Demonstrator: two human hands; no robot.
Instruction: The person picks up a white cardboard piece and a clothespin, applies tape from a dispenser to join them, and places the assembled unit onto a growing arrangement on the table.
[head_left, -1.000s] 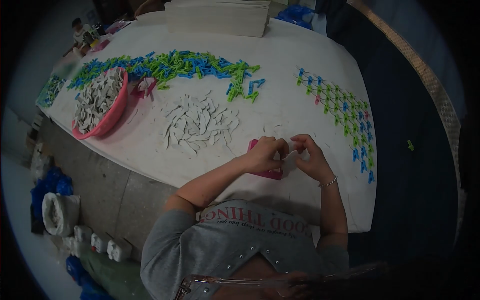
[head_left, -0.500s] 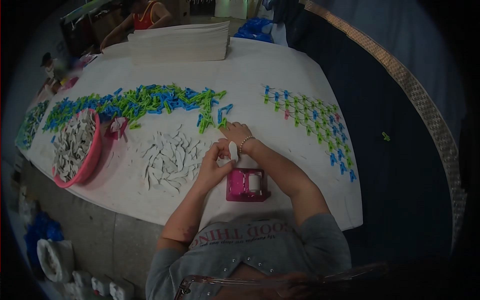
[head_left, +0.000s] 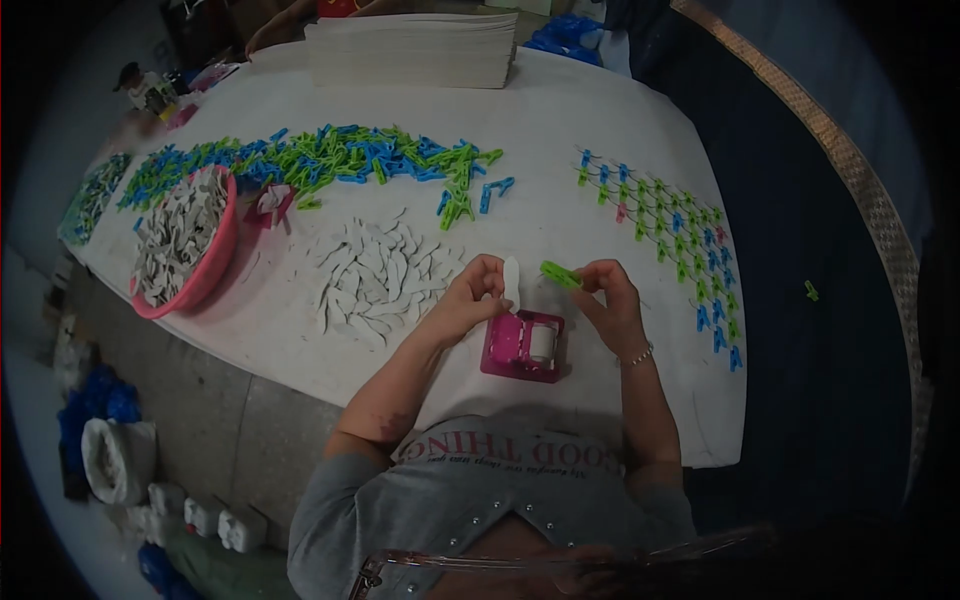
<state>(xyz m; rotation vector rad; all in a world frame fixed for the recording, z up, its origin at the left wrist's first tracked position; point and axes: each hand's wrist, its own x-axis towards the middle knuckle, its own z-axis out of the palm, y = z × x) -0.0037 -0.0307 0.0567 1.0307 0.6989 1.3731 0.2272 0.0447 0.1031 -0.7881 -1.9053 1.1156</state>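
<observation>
Pinched in my left hand (head_left: 478, 290) is a pale, leaf-shaped strip (head_left: 512, 280), held upright just above the pink holder. My right hand (head_left: 612, 298), with a beaded bracelet at the wrist, grips a green clothespin (head_left: 560, 275) by one end, a short gap to the right of the strip. The pink holder (head_left: 500, 348) with a white roll (head_left: 543, 342) sits on the table below both hands. To the left of my left hand lies a loose pile of similar pale strips (head_left: 370, 275).
Green and blue clothespins (head_left: 340, 160) form a long heap behind. A pink basin (head_left: 220, 260) of strips stands left. Rows of clipped clothespins (head_left: 680, 235) lie right. At the back are stacked sheets (head_left: 410, 52) and a person's arm (head_left: 280, 25).
My right hand has moved from the near end of the clothespin heap to the right of my left hand, and now holds a green clothespin. The whole view has shifted.
</observation>
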